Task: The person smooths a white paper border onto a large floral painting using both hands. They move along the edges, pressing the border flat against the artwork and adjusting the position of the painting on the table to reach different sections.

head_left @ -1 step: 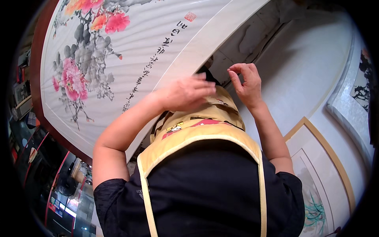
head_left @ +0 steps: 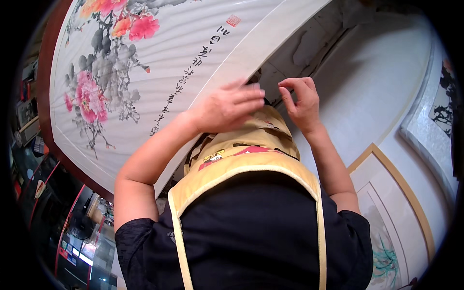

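Note:
My left hand [head_left: 231, 107] is raised in front of my yellow apron [head_left: 246, 164], its fingers stretched out toward the right and slightly blurred. Nothing shows in it. The pale border of a large painting [head_left: 179, 58] with pink and orange flowers lies just beyond that hand. To the right, my right hand [head_left: 304, 104] is held up with thumb and forefinger tips brought together in a pinch. Whatever may be between those tips is too small to make out. A gap of a few centimetres separates the two hands.
A dark red edge [head_left: 47, 96] runs along the painting's left side. At right stand a pale curved panel [head_left: 377, 72] and a wooden-framed picture [head_left: 406, 193] leaning low. Several cluttered items and a dark fan [head_left: 81, 224] are at lower left.
My left hand has shifted very slightly, its fingers lifting a little and showing less blur. The right hand holds its pinch in the same place.

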A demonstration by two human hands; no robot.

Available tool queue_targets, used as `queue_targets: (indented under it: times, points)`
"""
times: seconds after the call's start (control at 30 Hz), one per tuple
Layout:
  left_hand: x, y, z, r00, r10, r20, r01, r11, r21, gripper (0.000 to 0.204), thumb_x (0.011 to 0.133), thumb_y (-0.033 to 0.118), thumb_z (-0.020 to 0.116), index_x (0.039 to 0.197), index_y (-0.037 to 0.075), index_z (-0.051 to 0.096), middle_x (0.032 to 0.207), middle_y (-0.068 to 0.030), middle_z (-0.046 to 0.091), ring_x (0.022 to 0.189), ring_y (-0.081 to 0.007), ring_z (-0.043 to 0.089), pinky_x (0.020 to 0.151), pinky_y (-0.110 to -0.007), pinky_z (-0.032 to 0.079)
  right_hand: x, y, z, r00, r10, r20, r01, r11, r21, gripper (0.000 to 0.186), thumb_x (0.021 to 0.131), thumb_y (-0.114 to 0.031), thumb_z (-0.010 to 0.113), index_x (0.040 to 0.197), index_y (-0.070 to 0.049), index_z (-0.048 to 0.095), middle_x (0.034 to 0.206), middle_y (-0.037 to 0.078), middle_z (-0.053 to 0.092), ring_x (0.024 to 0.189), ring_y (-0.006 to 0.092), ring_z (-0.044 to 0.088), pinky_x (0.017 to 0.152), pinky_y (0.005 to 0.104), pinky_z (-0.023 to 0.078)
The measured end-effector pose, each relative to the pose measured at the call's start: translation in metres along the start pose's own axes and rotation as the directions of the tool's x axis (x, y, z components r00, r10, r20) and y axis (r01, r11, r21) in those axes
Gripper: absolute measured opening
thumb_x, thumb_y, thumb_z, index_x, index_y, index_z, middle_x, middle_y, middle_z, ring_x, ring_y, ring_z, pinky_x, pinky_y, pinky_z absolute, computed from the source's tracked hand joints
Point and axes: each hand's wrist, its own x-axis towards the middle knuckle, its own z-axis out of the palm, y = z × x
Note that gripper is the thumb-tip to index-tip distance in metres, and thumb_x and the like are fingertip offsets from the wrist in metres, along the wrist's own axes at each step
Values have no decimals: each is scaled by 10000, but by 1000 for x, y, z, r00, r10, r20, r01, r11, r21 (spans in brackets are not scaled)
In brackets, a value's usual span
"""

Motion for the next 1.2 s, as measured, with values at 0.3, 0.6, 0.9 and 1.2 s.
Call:
queue_targets:
  times: [0.3, 0.6, 0.9, 1.2]
  points:
    - [-16, -66, -30, 840, -424, -338, 543, 651, 530, 827, 946, 676, 519, 1636, 300, 260, 1706, 32, 218, 1582, -218, 155, 1266, -568, 58, 28, -30, 32, 951, -265, 157, 306, 869, -388, 560, 915, -516, 660, 1421, -292, 578, 1639, 27, 340, 1485, 262, 287, 1229, 498, 164]
    - [-18, -63, -29, 853, -407, -328, 522, 684, 509, 832, 944, 662, 539, 1628, 258, 291, 1697, 22, 247, 1579, -208, 170, 1263, -579, 55, 23, -24, 33, 964, -212, 160, 264, 835, -483, 625, 888, -582, 659, 1471, -403, 522, 1693, 38, 241, 1550, 287, 175, 1248, 512, 89]
    - [-21, -65, -30, 855, -394, -338, 516, 714, 474, 804, 955, 614, 557, 1626, 256, 296, 1694, -5, 259, 1576, -224, 185, 1258, -587, 52, 23, -29, 31, 956, -230, 185, 288, 862, -417, 604, 878, -522, 703, 1441, -361, 554, 1669, 58, 284, 1517, 292, 255, 1236, 518, 159]
    - [13, -18, 8, 939, -343, -5, 317, 861, 397, 906, 928, 628, 572, 1626, 134, 276, 1688, -60, 268, 1586, -239, 150, 1273, -543, 16, -2, 8, -1, 991, 103, -88, -99, 994, 45, 428, 912, -262, 740, 1325, -173, 675, 1508, 125, 485, 1291, 319, 540, 1055, 410, 458]
